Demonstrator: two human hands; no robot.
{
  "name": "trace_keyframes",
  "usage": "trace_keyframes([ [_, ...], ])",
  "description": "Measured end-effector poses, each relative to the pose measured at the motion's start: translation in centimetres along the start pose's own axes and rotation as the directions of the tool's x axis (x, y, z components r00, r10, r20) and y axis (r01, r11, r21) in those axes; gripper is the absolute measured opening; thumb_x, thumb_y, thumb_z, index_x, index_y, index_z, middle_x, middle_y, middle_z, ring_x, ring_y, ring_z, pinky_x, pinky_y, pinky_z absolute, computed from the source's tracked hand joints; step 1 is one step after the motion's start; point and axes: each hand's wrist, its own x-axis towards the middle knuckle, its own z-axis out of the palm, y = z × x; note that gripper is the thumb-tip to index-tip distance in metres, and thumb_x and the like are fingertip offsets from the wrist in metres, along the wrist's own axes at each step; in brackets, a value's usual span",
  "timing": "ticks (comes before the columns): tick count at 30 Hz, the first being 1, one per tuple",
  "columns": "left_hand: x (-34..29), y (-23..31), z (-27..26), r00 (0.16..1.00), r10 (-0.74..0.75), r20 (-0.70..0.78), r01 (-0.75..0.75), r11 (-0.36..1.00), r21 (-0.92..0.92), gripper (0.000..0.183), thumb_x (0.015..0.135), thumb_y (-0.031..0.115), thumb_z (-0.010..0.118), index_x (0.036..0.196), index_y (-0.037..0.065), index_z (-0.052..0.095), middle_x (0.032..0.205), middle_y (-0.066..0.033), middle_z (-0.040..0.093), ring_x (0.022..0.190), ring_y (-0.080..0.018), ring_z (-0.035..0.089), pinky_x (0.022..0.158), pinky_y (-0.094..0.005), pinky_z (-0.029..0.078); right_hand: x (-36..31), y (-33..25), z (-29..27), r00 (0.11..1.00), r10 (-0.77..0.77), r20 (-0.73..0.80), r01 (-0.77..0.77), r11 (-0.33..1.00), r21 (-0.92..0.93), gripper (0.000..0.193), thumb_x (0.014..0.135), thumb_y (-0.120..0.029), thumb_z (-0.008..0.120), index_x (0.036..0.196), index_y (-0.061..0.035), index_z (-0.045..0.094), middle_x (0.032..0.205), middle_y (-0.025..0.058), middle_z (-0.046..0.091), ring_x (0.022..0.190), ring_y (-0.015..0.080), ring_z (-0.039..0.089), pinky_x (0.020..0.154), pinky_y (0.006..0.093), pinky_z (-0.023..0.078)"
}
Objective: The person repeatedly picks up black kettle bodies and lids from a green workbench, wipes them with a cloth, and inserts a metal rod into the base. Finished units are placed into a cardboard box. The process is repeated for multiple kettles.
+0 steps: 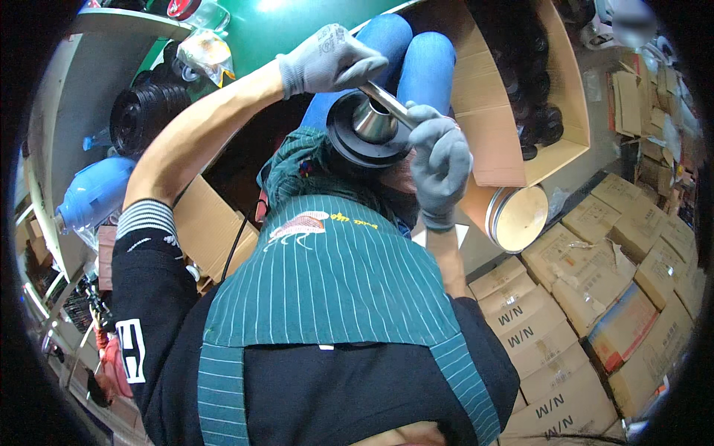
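Note:
Both of my hands wear grey work gloves. My left hand [338,63] is closed around the upper end of a short silver metal bar [390,104]. My right hand [440,163] is closed at the bar's other end, so the bar slants between them. Just beneath it, over my lap, sits a round black disc-shaped part [343,141] with a stepped rim. A shiny metal cone [374,125] rises from the disc's middle, its open top close under the bar. I cannot tell whether bar and cone touch.
A green tabletop [282,33] lies ahead, with a jar [202,13] at its left. Stacked black discs [145,108] and a blue bottle [97,189] stand left. An open cardboard box [491,145] holds black parts at right, near a round drum [520,221] and stacked cartons [573,275].

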Motion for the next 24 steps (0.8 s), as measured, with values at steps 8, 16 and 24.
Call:
trace_keyframes([
  [8,-8.3,0.0,-0.2,0.577,-0.645,-0.501,0.606,0.749,-0.268,0.056,0.103,0.047,0.070,0.140,0.005,0.070,0.112,-0.0108,0.082,0.103,-0.0153,0.076,0.090,-0.0363,0.059,-0.6,-1.0,-1.7,0.824,0.474,0.312,-0.275,0.815,-0.510,0.109,0.076,-0.031,0.095,0.166,-0.0072,0.038,0.170,0.0269,0.036,0.160,0.0395,0.034,0.130,0.0507,0.030],
  [16,-14.7,-10.2,3.2,0.218,-0.642,-0.735,0.950,0.311,0.011,0.054,0.100,0.054,0.066,0.142,0.019,0.068,0.101,-0.0216,0.079,0.092,-0.0433,0.077,0.081,-0.0531,0.060,-0.1,-1.6,-1.1,0.852,0.452,0.263,-0.318,0.848,-0.425,0.088,0.061,-0.034,0.102,0.137,-0.0023,0.070,0.164,0.0250,0.049,0.152,0.0388,0.048,0.125,0.0496,0.040],
  [24,-13.4,0.0,0.0,0.774,-0.133,-0.619,0.418,0.842,0.341,0.070,0.081,0.034,0.089,0.141,0.009,0.062,0.152,-0.0302,0.054,0.144,-0.0490,0.051,0.119,-0.0620,0.041,4.5,0.4,-3.5,0.837,0.533,-0.122,-0.520,0.846,0.120,0.074,0.108,-0.056,0.060,0.158,-0.0020,0.049,0.165,0.0171,0.048,0.151,0.0287,0.047,0.127,0.0451,0.038],
])
